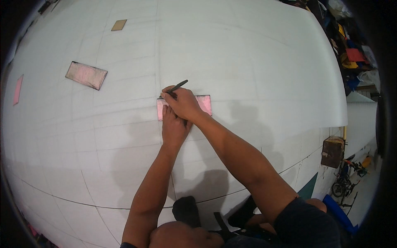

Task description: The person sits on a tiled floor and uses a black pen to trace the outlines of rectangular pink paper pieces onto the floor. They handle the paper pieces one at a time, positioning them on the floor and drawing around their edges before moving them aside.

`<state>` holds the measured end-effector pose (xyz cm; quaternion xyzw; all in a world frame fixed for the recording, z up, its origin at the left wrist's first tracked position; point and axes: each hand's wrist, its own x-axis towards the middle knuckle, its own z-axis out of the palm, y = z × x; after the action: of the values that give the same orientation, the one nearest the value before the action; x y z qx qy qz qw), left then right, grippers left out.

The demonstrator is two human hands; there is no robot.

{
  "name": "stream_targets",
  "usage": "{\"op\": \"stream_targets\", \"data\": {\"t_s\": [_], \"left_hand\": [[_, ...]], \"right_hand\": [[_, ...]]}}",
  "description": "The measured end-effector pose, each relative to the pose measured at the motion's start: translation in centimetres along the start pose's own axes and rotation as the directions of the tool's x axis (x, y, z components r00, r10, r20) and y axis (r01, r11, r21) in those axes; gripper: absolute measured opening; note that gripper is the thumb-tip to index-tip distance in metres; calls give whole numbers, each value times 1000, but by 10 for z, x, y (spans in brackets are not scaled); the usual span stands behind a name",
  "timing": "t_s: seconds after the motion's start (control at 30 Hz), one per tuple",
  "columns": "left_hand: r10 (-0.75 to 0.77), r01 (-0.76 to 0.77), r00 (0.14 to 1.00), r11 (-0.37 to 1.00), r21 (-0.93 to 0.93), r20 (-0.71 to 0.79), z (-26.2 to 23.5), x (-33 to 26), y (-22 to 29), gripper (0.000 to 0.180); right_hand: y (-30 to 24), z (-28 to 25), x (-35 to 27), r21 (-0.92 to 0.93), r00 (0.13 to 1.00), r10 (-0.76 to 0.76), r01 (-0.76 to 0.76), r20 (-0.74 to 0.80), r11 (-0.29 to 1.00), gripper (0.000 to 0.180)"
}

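A pink rectangular piece with dark edges (205, 105) lies on a large white sheet (281, 62) spread over the tiled floor. My left hand (175, 129) rests on this piece, fingers stretched toward its upper left part and holding nothing. Crossing over it, my right hand (185, 104) is closed on a black pen (180, 85). The pen's lower end is by the top left corner of the piece; fingers partly hide the tip. Both hands cover the middle of the piece.
To the left lie another pink piece with worn dark edges (86, 75) and a narrow pink piece (18, 89). A small tan piece (118, 25) is farther off. A brown box (332, 151), a small bicycle (340, 187) and piled coloured items (355, 55) stand at the right.
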<state>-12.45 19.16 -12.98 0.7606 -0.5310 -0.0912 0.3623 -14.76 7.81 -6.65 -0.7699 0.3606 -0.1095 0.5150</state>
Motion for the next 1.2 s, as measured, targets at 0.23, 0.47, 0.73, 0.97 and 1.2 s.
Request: {"op": "stream_targets", "data": {"t_s": [0.23, 0.47, 0.73, 0.97, 1.2], "left_hand": [[40, -41, 996, 999, -3, -79, 1, 3, -1, 55], [19, -10, 993, 997, 79, -113, 10, -1, 0, 49], [4, 3, 997, 996, 88, -78, 8, -2, -1, 49], [54, -38, 991, 992, 122, -124, 9, -1, 0, 46], [83, -65, 987, 989, 131, -137, 9, 0, -1, 45]], "right_hand": [[2, -2, -4, -195, 995, -96, 93, -9, 976, 30], [50, -71, -31, -157, 981, -14, -17, -196, 987, 31], [68, -102, -48, -123, 955, 43, -83, -295, 989, 28], [66, -101, -56, -91, 940, 102, -138, -327, 986, 25], [75, -101, -71, -356, 929, -285, 190, -235, 915, 17]]}}
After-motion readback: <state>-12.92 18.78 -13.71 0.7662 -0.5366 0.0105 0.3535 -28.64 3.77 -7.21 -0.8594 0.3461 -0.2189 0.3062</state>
